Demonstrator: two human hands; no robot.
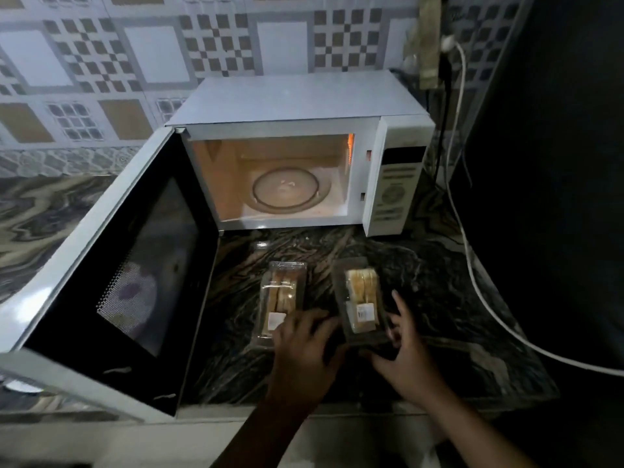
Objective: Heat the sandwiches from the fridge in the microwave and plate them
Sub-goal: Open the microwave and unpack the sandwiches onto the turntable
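Two packaged sandwiches in clear plastic boxes lie side by side on the dark marble counter [422, 285]. The left sandwich box [282, 292] lies flat. The right sandwich box [361, 298] is tilted up at its near end. My left hand [304, 346] rests between the two boxes, fingers on the near end of the left one and against the right one. My right hand [405, 349] holds the right box at its near right corner. Behind them stands a white microwave [297, 96], lit inside, with a bare glass turntable [287, 190].
The microwave door [128, 265] hangs wide open to the left, over the counter's left part. A white cable [479, 292] curves across the counter on the right. A dark appliance [557, 163] fills the right side. Patterned tiles cover the wall behind.
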